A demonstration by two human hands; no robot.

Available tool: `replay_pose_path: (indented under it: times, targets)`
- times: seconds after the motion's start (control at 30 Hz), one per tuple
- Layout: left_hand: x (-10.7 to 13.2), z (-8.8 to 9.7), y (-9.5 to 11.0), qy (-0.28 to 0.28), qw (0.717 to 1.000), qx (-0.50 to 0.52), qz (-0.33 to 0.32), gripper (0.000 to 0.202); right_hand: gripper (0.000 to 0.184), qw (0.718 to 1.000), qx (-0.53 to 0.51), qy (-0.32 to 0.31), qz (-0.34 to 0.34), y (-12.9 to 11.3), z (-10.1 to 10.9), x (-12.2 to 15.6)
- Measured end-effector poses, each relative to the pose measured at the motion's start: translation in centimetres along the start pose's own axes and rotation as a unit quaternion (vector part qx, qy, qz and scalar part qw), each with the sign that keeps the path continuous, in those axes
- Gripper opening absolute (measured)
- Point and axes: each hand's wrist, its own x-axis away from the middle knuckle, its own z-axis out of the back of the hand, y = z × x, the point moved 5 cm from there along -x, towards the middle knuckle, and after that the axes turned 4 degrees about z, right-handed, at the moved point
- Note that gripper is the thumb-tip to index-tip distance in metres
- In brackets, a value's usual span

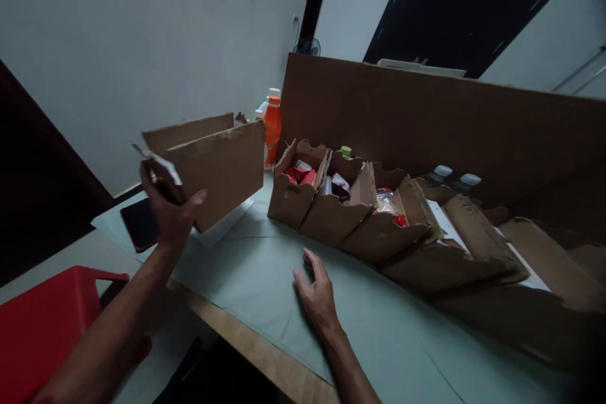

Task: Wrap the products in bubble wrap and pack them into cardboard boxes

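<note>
While reaching past a red stool (pixel 45 334) and a dark phone-like device (pixel 141 225), clamping the left hand (pixel 173 214) on the left end of an open cardboard box (pixel 222 170), pressing the thumb to its outer side and holding it over the pale green table cover (pixel 250 265), just left of an orange bottle (pixel 272 129). Farther right, holding the right hand (pixel 318 297) low at the same cover, parting thumb and fingers, near a row of cardboard bins (pixel 288 203) with red packets (pixel 307 177) in the leftmost.

Cardboard bins (pixel 383 240) and an orange bottle (pixel 271 126) stand on the pale green-covered table (pixel 255 265).
</note>
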Motion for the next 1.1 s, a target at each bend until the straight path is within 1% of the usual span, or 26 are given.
replay_pose_path:
  times: [0.03, 0.1, 0.2, 0.23, 0.3, 0.33, 0.37, 0.4, 0.43, 0.5, 0.53, 0.6, 0.67, 0.7, 0.77, 0.83, 0.9, 1.0, 1.1]
  targets:
    - [-0.4, -1.9, -0.5, 0.013, 1.000, 0.002, -0.002, 0.111, 0.050, 1.000, 0.002, 0.008, 0.001, 0.6, 0.3, 0.5]
    - [-0.8, -5.8, -1.5, 0.036, 0.999, -0.002, 0.006, 0.114, 0.046, 1.000, -0.001, 0.020, 0.007, 1.1, 0.7, 1.0]
    - [-0.2, -11.2, -2.9, 0.042, 0.998, -0.039, 0.036, 0.118, 0.037, 1.000, -0.008, 0.021, 0.017, 1.0, 1.0, 0.8]
    - [0.2, -12.7, -3.4, 0.032, 0.997, -0.054, 0.050, 0.119, 0.034, 1.000, -0.009, 0.019, 0.018, 0.9, 1.0, 0.7]
    - [1.5, -14.8, -4.4, -0.015, 0.994, -0.077, 0.075, 0.121, 0.031, 1.000, -0.011, 0.015, 0.015, 0.9, 0.9, 0.6]
    - [2.4, -15.4, -4.9, -0.047, 0.992, -0.085, 0.085, 0.121, 0.030, 1.000, -0.012, 0.013, 0.013, 0.9, 0.9, 0.6]
    - [3.4, -15.6, -5.5, -0.078, 0.988, -0.092, 0.093, 0.118, 0.030, 1.000, -0.012, 0.011, 0.011, 0.9, 0.9, 0.6]
    - [4.4, -15.4, -6.0, -0.105, 0.985, -0.101, 0.097, 0.113, 0.029, 1.000, -0.011, 0.008, 0.010, 0.9, 0.9, 0.6]
    - [5.4, -14.8, -6.4, -0.127, 0.981, -0.115, 0.095, 0.107, 0.028, 1.000, -0.009, 0.005, 0.009, 0.9, 0.8, 0.6]
    - [7.1, -12.8, -6.9, -0.169, 0.968, -0.171, 0.069, 0.092, 0.026, 1.000, -0.002, -0.003, 0.009, 1.0, 0.7, 0.6]
    - [7.7, -11.7, -7.0, -0.195, 0.957, -0.212, 0.045, 0.085, 0.025, 1.000, 0.003, -0.006, 0.009, 0.9, 0.7, 0.6]
    - [8.3, -9.4, -7.3, -0.257, 0.918, -0.301, 0.003, 0.076, 0.024, 1.000, 0.012, -0.012, 0.012, 0.9, 0.6, 0.5]
    - [8.0, -7.6, -7.9, -0.307, 0.877, -0.369, 0.003, 0.069, 0.023, 1.000, 0.017, -0.016, 0.018, 0.9, 0.5, 0.3]
    - [7.5, -6.9, -8.2, -0.321, 0.864, -0.388, 0.016, 0.064, 0.022, 0.999, 0.019, -0.017, 0.021, 0.8, 0.5, 0.3]
    - [6.2, -6.2, -8.9, -0.331, 0.852, -0.402, 0.043, 0.046, 0.022, 0.999, 0.022, -0.018, 0.025, 0.8, 0.5, 0.1]
    - [4.6, -6.1, -9.4, -0.325, 0.856, -0.398, 0.062, 0.027, 0.021, 0.999, 0.022, -0.015, 0.025, 0.8, 0.5, 0.1]
    - [2.9, -6.2, -10.2, -0.317, 0.860, -0.389, 0.091, 0.018, 0.021, 0.999, 0.022, -0.010, 0.027, 0.8, 0.5, 0.1]
    - [0.8, -5.8, -11.5, -0.302, 0.865, -0.373, 0.145, 0.018, 0.020, 0.999, 0.024, -0.007, 0.030, 0.7, 0.5, 0.1]
    - [-0.4, -5.0, -12.4, -0.286, 0.869, -0.359, 0.184, 0.026, 0.020, 0.999, 0.026, -0.009, 0.030, 0.6, 0.5, 0.1]
